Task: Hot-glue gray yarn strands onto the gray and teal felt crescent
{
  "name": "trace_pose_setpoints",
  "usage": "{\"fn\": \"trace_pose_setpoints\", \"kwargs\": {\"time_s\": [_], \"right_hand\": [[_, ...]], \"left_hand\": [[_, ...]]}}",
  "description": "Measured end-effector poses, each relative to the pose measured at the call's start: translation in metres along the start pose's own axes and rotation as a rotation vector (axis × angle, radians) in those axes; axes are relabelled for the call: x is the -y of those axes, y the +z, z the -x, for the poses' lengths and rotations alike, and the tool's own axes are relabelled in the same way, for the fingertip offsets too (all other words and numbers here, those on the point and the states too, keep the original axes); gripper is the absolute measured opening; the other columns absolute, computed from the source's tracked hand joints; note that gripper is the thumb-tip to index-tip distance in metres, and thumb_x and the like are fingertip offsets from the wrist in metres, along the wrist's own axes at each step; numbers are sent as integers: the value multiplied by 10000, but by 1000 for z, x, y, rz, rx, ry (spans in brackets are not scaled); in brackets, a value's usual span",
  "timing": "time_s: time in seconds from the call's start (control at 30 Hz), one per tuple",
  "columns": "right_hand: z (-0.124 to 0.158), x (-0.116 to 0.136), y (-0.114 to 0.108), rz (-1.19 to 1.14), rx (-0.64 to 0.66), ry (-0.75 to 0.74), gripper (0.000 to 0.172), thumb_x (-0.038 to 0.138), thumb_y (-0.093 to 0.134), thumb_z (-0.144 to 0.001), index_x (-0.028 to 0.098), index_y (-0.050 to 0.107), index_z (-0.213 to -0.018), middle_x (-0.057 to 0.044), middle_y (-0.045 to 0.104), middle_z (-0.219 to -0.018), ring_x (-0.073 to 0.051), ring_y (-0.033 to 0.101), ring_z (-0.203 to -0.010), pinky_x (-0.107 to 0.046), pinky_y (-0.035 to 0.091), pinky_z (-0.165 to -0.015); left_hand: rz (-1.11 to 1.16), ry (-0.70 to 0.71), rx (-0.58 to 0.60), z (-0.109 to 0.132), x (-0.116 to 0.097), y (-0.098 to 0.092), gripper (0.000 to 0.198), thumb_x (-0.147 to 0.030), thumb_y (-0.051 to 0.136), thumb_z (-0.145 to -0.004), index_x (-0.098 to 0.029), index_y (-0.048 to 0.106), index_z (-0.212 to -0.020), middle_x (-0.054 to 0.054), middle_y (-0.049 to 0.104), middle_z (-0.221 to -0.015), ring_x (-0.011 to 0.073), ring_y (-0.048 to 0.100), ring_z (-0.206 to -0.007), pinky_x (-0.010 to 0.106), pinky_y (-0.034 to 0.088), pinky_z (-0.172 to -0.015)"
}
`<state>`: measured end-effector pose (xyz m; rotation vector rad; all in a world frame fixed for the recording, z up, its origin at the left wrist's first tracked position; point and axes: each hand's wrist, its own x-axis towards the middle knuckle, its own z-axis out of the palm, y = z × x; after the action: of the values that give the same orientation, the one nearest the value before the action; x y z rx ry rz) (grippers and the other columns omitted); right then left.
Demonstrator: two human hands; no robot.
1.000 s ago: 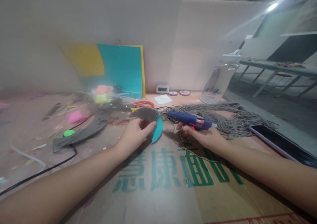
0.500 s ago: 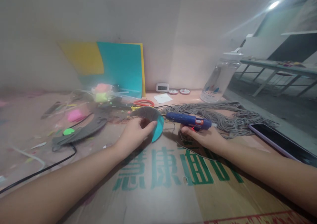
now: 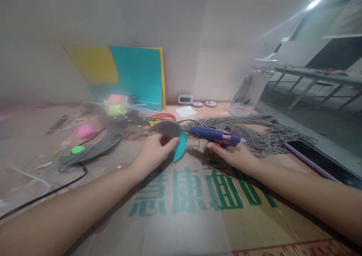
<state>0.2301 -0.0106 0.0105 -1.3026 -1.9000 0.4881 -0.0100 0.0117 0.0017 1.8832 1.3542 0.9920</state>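
Note:
My left hand (image 3: 154,150) is closed on a curved teal foam piece (image 3: 181,147) partly covered with grey cord (image 3: 168,127). Thumb and fingers pinch it, and the palm hides part of it. In my right hand (image 3: 230,152) is a blue hot glue gun (image 3: 210,135), its red light lit near my thumb. The gun's metal nozzle meets the right edge of the grey-covered part; whether it touches the cord or the foam I cannot tell. From the piece, a loose grey strand runs below the gun toward my right wrist.
A heap of grey cord (image 3: 254,133) lies behind my right hand, with a phone (image 3: 322,161) to its right. At the back stand a clear bottle (image 3: 249,91), a small clock (image 3: 185,99) and teal and yellow sheets (image 3: 138,76). Orange-handled scissors (image 3: 164,116) and a grey curved piece (image 3: 92,150) lie leftward.
Both hands, the foam piece and the glue gun stay almost in place. The gun's rear end has shifted very slightly; the view has tilted a little.

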Motion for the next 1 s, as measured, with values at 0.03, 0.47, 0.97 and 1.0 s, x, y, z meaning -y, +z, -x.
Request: {"fn": "trace_pose_setpoints", "kwargs": {"time_s": [0.03,0.47,0.97,1.0], "right_hand": [[0,0,0,3,3,-3,180,394,634,-795,230,623,-868,-71,754,-879,-274,721,-895,-406,587,-842],[-1,-5,1,-24,-16,-9,201,388,639,-785,217,638,-890,-81,765,-922,-279,724,-924,-416,593,-864],[-1,-6,6,-103,-23,-34,197,371,641,-792,217,675,-910,-72,764,-973,-269,717,-966,-414,569,-920],[-1,-7,6,-80,-31,-30,198,373,647,-789,214,681,-902,-73,767,-951,-274,721,-950,-421,572,-912]], "left_hand": [[0,-2,-1,0,0,0,311,-429,584,-832,-150,652,-712,-4,631,-580,151,543,-544,249,381,-548],[-11,0,6,1,0,0,336,-432,574,-844,-162,593,-645,-18,604,-557,137,535,-529,241,376,-534],[-24,-14,16,0,-1,0,370,-461,559,-846,-161,577,-630,-11,599,-570,137,530,-540,247,373,-542],[-24,-17,12,0,-1,0,364,-458,563,-845,-162,578,-634,-12,599,-571,136,530,-540,247,373,-542]]}}
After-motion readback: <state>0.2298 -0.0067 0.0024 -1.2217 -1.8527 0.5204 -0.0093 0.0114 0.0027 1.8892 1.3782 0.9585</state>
